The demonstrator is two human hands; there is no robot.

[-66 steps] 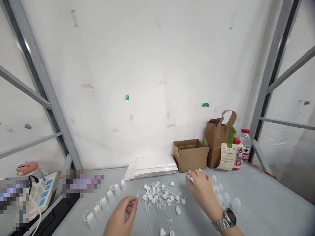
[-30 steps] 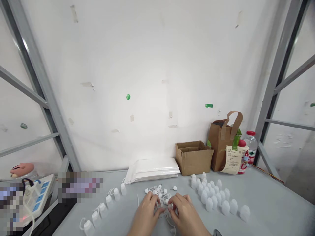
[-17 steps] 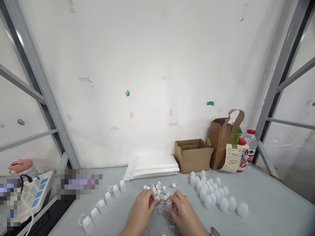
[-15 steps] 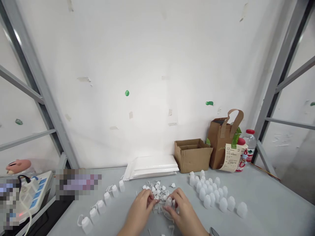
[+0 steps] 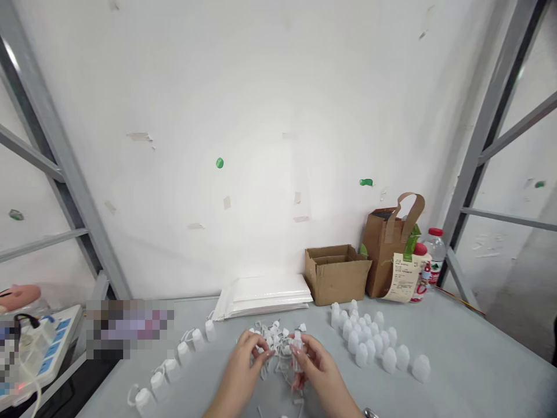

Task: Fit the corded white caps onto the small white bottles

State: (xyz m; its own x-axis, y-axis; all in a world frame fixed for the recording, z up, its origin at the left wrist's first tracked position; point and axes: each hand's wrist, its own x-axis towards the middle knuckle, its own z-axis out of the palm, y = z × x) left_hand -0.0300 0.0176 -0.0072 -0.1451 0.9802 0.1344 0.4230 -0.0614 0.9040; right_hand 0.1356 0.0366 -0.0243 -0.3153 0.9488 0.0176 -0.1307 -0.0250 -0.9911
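My right hand point(image 5: 321, 367) pinches a small translucent plastic bottle point(image 5: 297, 355), upright with its narrow neck on top. Just left of it, my left hand point(image 5: 244, 361) has thumb and forefinger pressed together; whatever is between them is too small to make out. Behind and between the hands lies a loose pile of white caps with thin cord loops point(image 5: 275, 330). On the left, a slanting row of white capped bottles point(image 5: 159, 383) stands, some with a loop beside them. Rounded translucent white pieces point(image 5: 353, 341) stand grouped on the right.
A stack of white flat packets point(image 5: 265, 295) lies against the wall. Beside it are an open cardboard box point(image 5: 339, 278), a brown paper bag point(image 5: 379, 255) and a red-capped bottle point(image 5: 436, 255). A white power strip point(image 5: 56, 348) sits at the far left.
The view has turned slightly to the right. My right hand now shows the bottle more upright and less covered by fingers. My left hand remains pinched beside the pile.
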